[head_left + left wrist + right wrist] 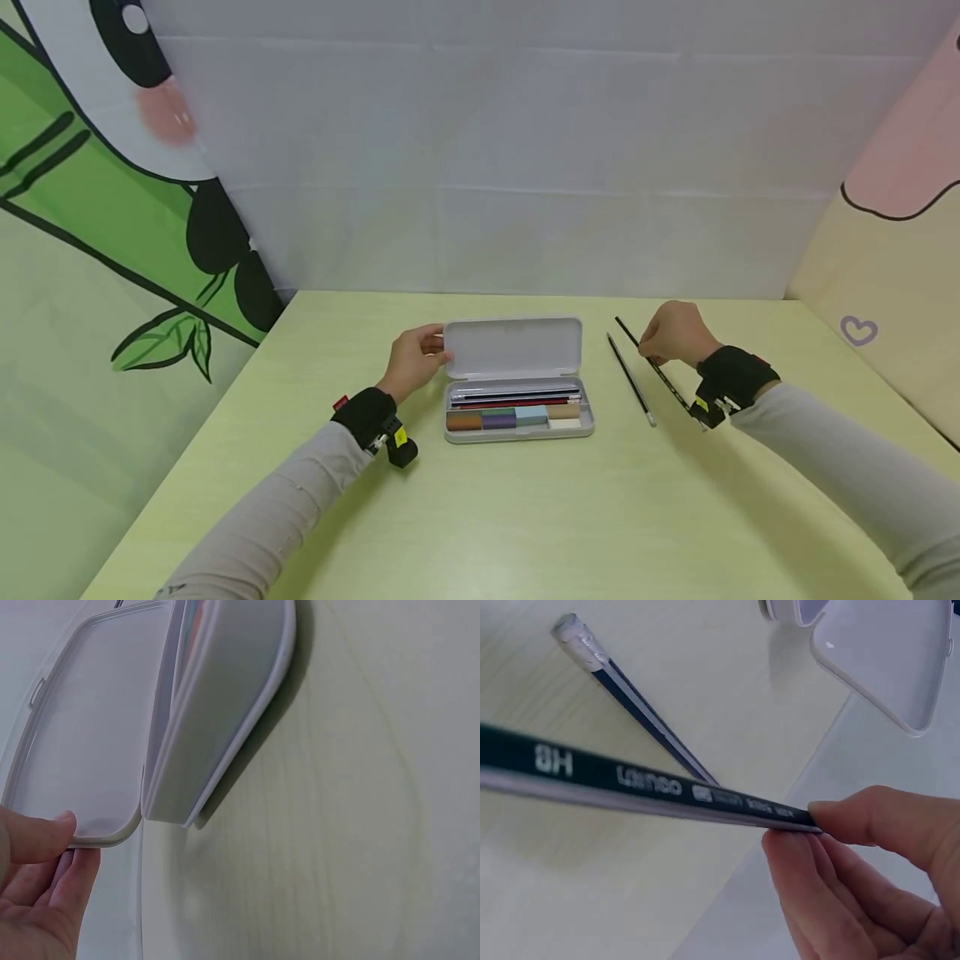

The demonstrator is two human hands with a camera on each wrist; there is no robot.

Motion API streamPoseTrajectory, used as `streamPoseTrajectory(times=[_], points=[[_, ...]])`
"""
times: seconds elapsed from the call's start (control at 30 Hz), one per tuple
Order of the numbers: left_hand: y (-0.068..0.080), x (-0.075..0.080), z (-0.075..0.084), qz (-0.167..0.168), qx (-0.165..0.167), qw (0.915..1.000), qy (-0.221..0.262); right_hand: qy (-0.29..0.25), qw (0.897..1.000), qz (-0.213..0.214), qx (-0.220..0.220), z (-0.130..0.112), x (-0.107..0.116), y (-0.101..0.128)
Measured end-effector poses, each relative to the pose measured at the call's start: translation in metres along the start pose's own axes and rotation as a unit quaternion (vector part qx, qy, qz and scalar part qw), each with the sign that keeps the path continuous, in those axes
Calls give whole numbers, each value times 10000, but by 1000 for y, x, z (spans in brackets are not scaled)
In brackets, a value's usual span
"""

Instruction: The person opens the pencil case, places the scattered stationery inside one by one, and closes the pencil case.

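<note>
Our right hand pinches a dark pencil, lifted off the table right of the case; a second pencil lies between them. Our left hand grips the raised lid at its left edge. The case already holds pencils and coloured blocks, so we judge two pencils remain. The held pencil's tip is hidden.

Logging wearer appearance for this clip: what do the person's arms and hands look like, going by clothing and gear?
Both arms wear light grey long sleeves. Each wrist carries a black strap with a small black camera unit bearing a yellow sticker; the left strap shows a red tab. The left hand and right hand are bare, with no gloves or rings visible.
</note>
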State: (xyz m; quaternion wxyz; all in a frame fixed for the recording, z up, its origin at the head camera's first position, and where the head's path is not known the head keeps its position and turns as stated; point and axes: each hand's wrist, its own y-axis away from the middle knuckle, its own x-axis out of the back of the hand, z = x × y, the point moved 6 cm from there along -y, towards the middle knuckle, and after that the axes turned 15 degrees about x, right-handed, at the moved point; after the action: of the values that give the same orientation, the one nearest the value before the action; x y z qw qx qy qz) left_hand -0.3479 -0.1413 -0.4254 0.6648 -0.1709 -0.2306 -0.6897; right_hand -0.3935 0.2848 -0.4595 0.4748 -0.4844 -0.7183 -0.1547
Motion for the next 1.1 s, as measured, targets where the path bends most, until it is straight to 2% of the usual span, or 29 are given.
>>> streamPoseTrajectory(times=[0.03, 0.1, 0.13, 0.17, 0.2, 0.33, 0.43, 0.53, 0.57, 0.73, 1.1], points=[[0, 0, 0, -2, -4, 10000, -4, 37, 10000, 21, 17, 0, 1, -3], [0, 0, 0, 0, 20, 10000, 4, 35, 9986, 230, 479, -2, 6, -9], [0, 1, 1, 9, 12, 10000, -11, 159, 9991, 195, 343, -18, 11, -10], [1, 1, 1, 16, 4, 10000, -23, 158, 9985, 234, 460, -32, 16, -11], [1, 1, 1, 16, 25, 10000, -10, 286, 9990, 193, 268, -53, 22, -11], [3, 1, 2, 41, -19, 10000, 6, 581, 9981, 130, 144, -130, 40, -9], [4, 0, 2, 34, -58, 10000, 63, 749, 9969, 144, 176, -165, 47, -10], [3, 0, 0, 26, -75, 9999, 83, 815, 9959, 264, 300, -174, 50, -15], [3, -1, 0, 21, -78, 9999, 90, 841, 9962, 206, 133, -182, 53, -16], [4, -2, -2, 41, -29, 10000, 58, 902, 9954, 229, 245, -194, 56, -26], [4, 1, 3, 101, -114, 9999, -35, 918, 9947, 106, 452, -214, 51, -49]])
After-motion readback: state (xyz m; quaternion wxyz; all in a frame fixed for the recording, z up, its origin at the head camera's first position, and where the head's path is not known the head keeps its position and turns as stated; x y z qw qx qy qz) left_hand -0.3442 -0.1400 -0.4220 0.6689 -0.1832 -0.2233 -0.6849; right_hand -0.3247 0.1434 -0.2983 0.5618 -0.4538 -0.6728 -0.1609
